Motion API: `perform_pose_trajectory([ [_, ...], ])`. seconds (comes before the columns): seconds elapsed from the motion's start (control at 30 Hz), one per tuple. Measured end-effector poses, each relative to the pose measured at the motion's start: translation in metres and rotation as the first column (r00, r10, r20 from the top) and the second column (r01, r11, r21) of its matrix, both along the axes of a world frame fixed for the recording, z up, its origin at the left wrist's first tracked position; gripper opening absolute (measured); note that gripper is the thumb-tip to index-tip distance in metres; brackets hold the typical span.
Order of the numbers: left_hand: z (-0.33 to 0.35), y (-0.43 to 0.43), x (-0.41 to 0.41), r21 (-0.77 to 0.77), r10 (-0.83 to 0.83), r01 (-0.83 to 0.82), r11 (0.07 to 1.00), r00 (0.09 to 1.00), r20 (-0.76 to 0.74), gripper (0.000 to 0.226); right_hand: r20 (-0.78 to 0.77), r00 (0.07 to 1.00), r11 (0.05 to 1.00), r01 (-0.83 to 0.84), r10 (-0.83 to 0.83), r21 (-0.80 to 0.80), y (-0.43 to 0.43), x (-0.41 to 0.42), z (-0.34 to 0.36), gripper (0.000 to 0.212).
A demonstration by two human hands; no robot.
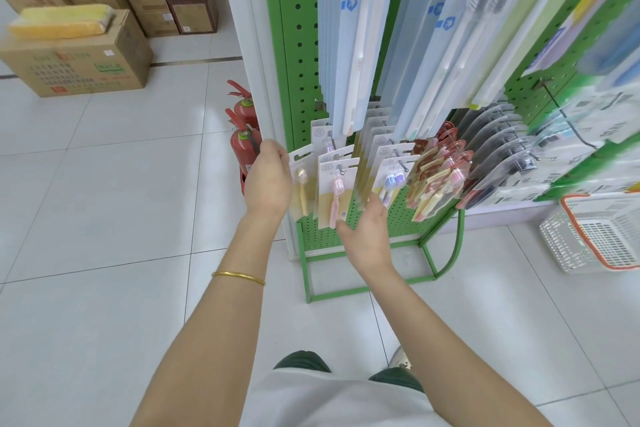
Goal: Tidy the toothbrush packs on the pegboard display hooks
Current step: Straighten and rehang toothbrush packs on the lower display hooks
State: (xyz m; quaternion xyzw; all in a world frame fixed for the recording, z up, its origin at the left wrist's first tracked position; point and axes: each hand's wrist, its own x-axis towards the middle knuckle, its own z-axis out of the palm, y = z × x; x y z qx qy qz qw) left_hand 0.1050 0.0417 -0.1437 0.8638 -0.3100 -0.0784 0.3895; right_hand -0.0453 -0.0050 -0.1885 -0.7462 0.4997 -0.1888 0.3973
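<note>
Two bare arms reach toward a green pegboard stand [301, 45] on the tiled floor [104, 218]. The left grip [268, 177], a gold bangle [239, 277] on its wrist, is clenched on the upper left edge of a yellow toothbrush pack [300, 184]. That pack is tilted, just left of the row of pink toothbrush packs [334, 184] on the lowest hooks; whether it hangs on a hook cannot be told. The right grip [367, 232] is released, thumb spread, fingers reaching up to the lower ends of the blue-and-purple toothbrush packs [391, 180]. Red packs [436, 177] and dark packs [498, 149] hang further right, with long white toothbrush packs [356, 28] above. Two fire extinguishers [242, 142] stand left of the stand, near cardboard boxes [79, 55].
</note>
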Motion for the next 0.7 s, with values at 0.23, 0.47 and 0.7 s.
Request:
perform_pose_trajectory([
  [0.23,-0.009,0.041,-0.022,-0.171,0.196,-0.219,0.96,0.97,-0.144,0.007,-0.055,0.996,0.988,-0.066,0.074,0.143,0.023,-0.013,-0.015,0.05],
  [0.47,-0.009,0.059,-0.039,-0.333,0.281,-0.411,0.848,0.884,-0.375,0.008,0.126,0.943,0.924,-0.328,0.307,0.197,0.046,-0.007,-0.006,0.025],
  [0.7,-0.004,0.059,-0.059,-0.377,0.096,-0.255,0.89,0.915,-0.391,0.054,0.377,0.872,0.871,-0.422,0.314,0.251,0.053,-0.006,0.021,0.032],
])
